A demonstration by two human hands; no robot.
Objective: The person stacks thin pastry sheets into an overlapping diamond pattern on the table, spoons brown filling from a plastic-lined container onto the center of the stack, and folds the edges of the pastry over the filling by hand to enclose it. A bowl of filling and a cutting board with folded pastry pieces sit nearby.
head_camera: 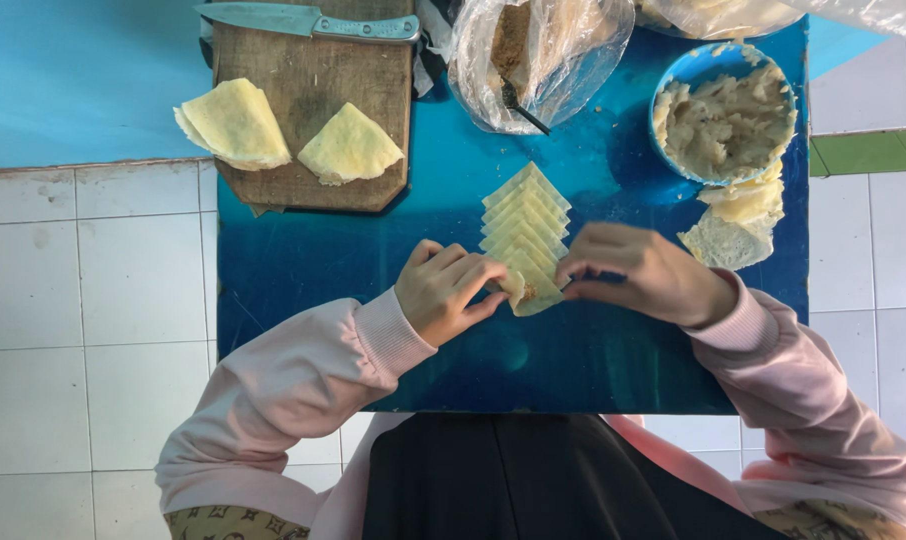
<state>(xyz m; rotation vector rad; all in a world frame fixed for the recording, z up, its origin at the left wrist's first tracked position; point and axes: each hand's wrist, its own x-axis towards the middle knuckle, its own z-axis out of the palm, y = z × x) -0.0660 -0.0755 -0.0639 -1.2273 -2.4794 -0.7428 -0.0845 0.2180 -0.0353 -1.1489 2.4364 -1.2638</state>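
Head camera is looking straight down at a small blue table (303,260) standing on a white tiled floor (83,300), and I am working at its middle. My left hand (448,290) is curling its fingers closed around the near-left corner of a pale yellow wrapper piece (529,290), pinching it so the fold stays put. My right hand (638,275) is bending its fingers down on the opposite edge, pressing on that same piece from the right (the fingertips are hidden under the knuckles, so I cannot tell exactly how they are gripping). A dab of brownish filling is showing at the wrapper's left corner, between my two hands.

That piece is lying at the near end of a row of overlapping wrappers (525,215), which is fanning away from me, probably so each one can be taken in turn. A blue bowl of pale mashed filling (725,115) is sitting at the far right, within easy reach, with more wrapper pieces (738,220) stacked just beside it. A clear plastic bag with a spoon (533,60) is lying at the far middle. A wooden cutting board (313,90) at the far left is carrying two folded yellow sheets (235,122) and a knife (308,20) across its top edge.
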